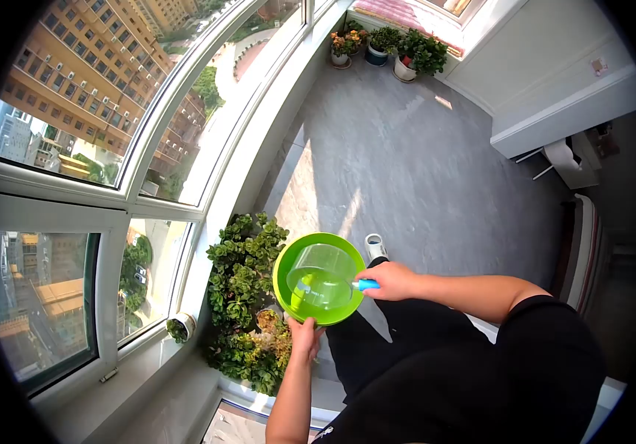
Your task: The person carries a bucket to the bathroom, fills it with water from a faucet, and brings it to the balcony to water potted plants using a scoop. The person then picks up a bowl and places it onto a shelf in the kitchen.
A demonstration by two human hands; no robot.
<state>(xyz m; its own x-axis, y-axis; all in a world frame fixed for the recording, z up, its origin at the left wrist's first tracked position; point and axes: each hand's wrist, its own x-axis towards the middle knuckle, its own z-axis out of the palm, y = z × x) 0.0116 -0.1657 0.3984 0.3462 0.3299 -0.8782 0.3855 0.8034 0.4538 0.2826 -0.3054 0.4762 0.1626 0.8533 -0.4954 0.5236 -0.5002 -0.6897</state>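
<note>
My left hand [304, 337] is closed on the near rim of a round, bright green basin [281, 285], held at waist height. In my right hand [390, 282] is the blue handle of a clear plastic water scoop [325, 259], fingers wrapped round it. The scoop's transparent cup lies within the basin's outline, tilted. Whether there is water in the basin or scoop I cannot tell. Left of the basin, close by, grow leafy potted plants [240, 255], partly hidden behind it and my left hand.
Windows [129, 177] line the left wall, with a small potted plant [179, 328] on the sill. Several flowerpots [405, 70] stand at the far end of the grey tiled floor [421, 170]. My shoe [375, 244] shows just beyond the basin. A striped piece [584, 244] stands at right.
</note>
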